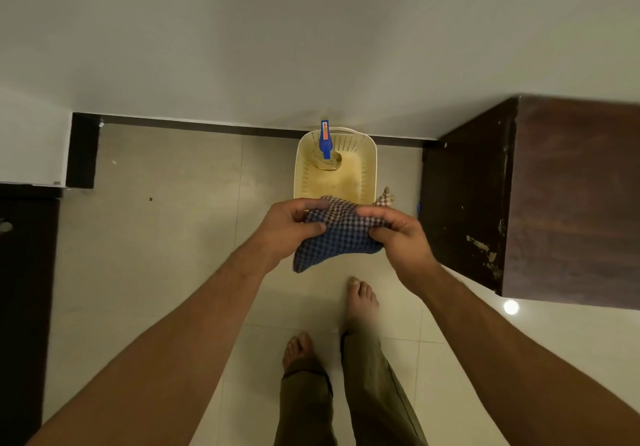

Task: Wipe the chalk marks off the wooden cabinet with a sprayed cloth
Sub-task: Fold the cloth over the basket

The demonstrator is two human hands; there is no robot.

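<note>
While aloft — cloth (pixel 339 237) aslant, tail lower-left

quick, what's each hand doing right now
Left hand: closed on the checked cloth, gripping its left side.
Right hand: closed on the same cloth, gripping its right side.

Waffle-weave cloth (pixel 337 234); scuffed wooden cabinet (pixel 554 196)

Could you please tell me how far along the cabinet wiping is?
Early on. Done: the cloth is picked up. In hand: left hand and right hand grip it above the basket. Left: the spray bottle sits in the basket, and whitish marks show on the cabinet.
</note>
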